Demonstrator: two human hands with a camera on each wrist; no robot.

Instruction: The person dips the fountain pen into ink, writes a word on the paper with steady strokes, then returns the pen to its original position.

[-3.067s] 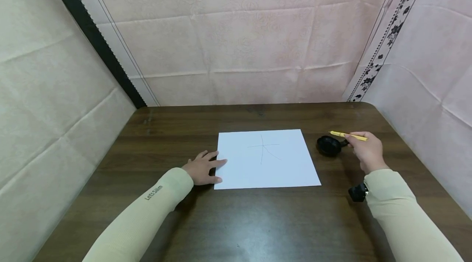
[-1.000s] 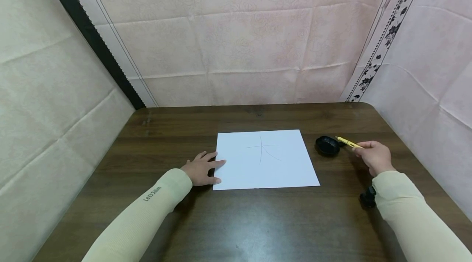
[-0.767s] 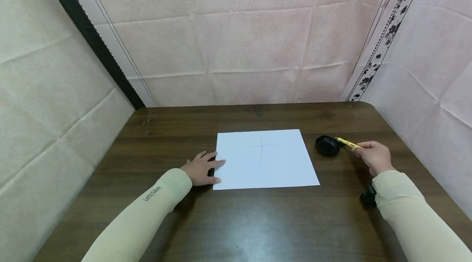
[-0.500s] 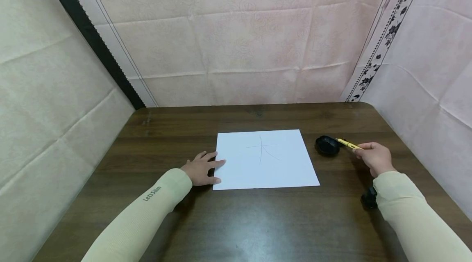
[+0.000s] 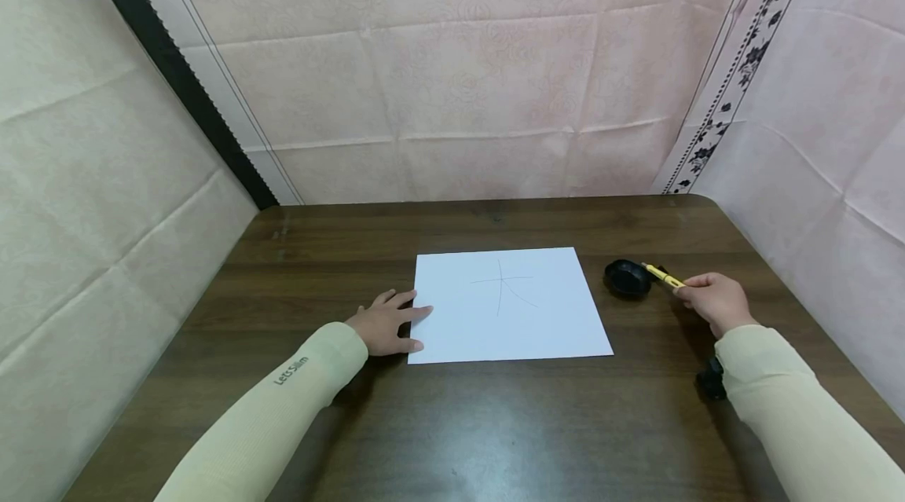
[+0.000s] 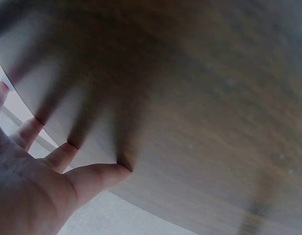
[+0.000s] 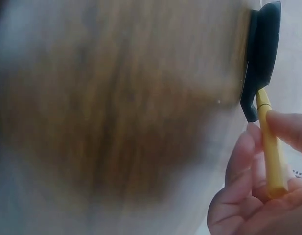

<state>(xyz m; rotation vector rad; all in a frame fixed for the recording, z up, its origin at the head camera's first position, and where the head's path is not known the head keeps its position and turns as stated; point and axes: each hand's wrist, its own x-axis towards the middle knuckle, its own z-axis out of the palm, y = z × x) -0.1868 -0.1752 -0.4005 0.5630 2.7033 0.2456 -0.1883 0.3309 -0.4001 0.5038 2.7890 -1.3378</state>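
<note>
My left hand (image 5: pixel 385 325) rests with spread fingers at the left edge of a white sheet of paper (image 5: pixel 544 329), which bears a thin cross and a slanting line. In the left wrist view its fingertips (image 6: pixel 124 166) touch the brown surface. My right hand (image 5: pixel 717 302) pinches a yellow pen (image 5: pixel 665 276) between thumb and fingers. The pen tip points left, at the handle side of a small black dish (image 5: pixel 628 280). In the right wrist view the pen (image 7: pixel 273 156) lies close against the dish's short handle (image 7: pixel 250 103); contact is hard to judge.
The brown wooden table (image 5: pixel 509 439) carries the paper and the dish, with the dish right of the paper. Pale cloth (image 5: pixel 481 93) hangs behind the table and on both sides. A black device (image 5: pixel 710 380) sits at my right wrist.
Over three seconds my right hand has moved rightward and slightly nearer, and the pen has swung to slant toward the dish. Lately it has shifted only slightly left. My left hand stays put.
</note>
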